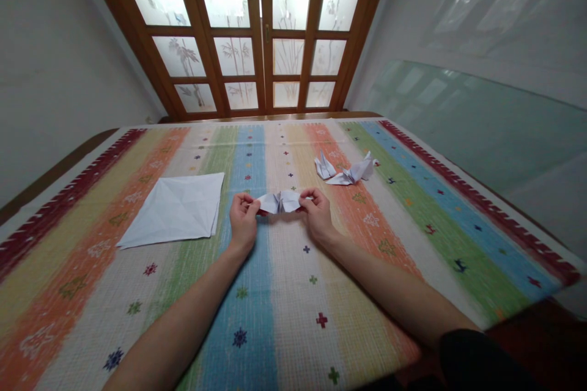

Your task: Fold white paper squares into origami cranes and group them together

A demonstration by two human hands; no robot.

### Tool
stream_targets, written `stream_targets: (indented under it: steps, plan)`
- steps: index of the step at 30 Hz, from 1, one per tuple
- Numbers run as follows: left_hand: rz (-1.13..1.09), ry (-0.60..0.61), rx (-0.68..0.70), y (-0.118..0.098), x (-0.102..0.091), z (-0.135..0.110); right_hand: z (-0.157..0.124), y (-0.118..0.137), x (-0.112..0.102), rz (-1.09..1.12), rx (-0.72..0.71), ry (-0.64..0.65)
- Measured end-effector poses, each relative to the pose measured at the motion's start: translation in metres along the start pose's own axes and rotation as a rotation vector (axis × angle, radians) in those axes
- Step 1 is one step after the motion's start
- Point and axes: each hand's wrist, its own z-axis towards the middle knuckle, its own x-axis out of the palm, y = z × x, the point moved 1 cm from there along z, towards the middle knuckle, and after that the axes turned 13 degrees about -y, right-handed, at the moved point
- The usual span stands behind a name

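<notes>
A folded white paper crane [290,201] is stretched between my two hands, just above the striped tablecloth. My left hand [244,217] pinches its left end between thumb and fingers. At the opposite end, my right hand [317,214] pinches the other tip the same way. The paper's wings spread sideways, with an upright folded part in the middle. Beyond my right hand lie finished-looking folded paper cranes [360,170], close together on the cloth. Left of my left hand rest flat white paper sheets [178,208], stacked slightly askew and marked with creases.
The striped tablecloth [206,317] covers the table, whose wooden edge [98,140] shows at the far left. Wooden doors with frosted panes [232,55] stand behind the table. A pale glass panel [458,116] runs along the right wall.
</notes>
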Motion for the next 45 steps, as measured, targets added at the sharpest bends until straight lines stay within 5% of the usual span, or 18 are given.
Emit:
stream_targets:
  steps: [14, 21, 25, 29, 36, 45]
  plan:
    - [-0.161, 0.010, -0.154, 0.003, -0.004, 0.014, 0.019, -0.004, -0.007, 0.170, 0.093, 0.044]
    - [0.227, 0.110, 0.142, -0.002, -0.007, 0.010, 0.009, 0.001, -0.005, -0.109, -0.053, 0.164]
    - [0.438, 0.069, 0.253, 0.000, -0.007, 0.008, 0.003, 0.003, -0.004, -0.293, -0.183, 0.182]
    - [0.451, 0.126, 0.144, 0.000, -0.007, 0.011, 0.004, 0.004, -0.004, -0.329, 0.007, 0.190]
    - [0.586, 0.275, -0.035, -0.006, -0.005, 0.013, 0.007, 0.008, -0.004, -0.497, 0.264, 0.418]
    - [0.255, 0.317, -0.383, -0.003, -0.007, 0.015, 0.012, 0.004, -0.005, -0.091, 0.356, 0.441]
